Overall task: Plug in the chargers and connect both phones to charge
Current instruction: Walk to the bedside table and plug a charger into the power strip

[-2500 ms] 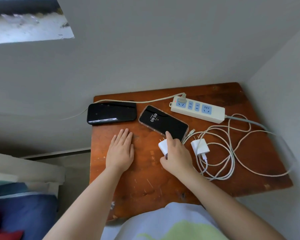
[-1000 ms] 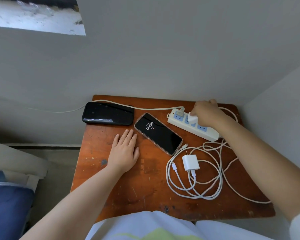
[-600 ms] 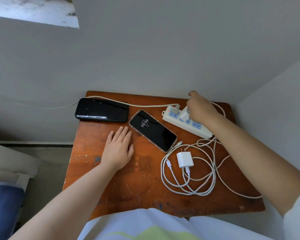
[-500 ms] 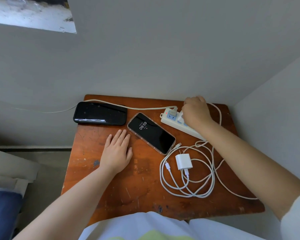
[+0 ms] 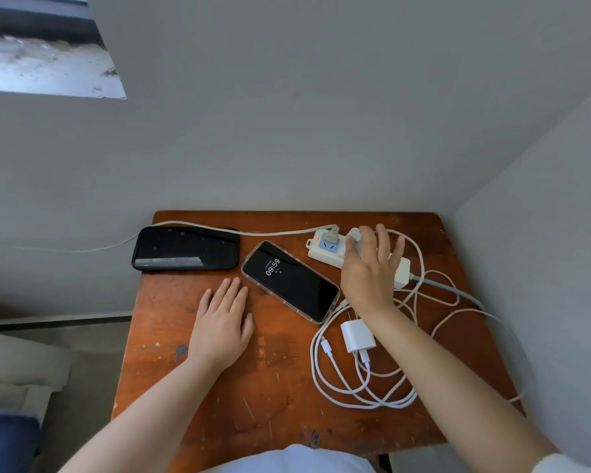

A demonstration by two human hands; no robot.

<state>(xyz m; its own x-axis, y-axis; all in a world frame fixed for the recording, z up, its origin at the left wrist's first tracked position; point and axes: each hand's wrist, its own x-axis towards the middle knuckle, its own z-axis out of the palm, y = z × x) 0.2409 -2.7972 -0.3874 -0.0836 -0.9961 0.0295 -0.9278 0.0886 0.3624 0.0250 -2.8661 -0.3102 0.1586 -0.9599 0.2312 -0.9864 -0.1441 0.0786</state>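
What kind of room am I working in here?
Probably a home room corner, maybe a bedroom: a worn wooden table pushed into plain grey walls, a power strip on it, and what looks like bedding at lower left.

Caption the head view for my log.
Right hand open over charger on power strip; left hand flat on table.

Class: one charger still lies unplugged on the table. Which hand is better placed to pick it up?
Right. The right hand hangs open just above the loose charger; the left hand lies flat beyond the lit phone.

Clear-cased phone (image 5: 290, 280) screen reads "09:59".
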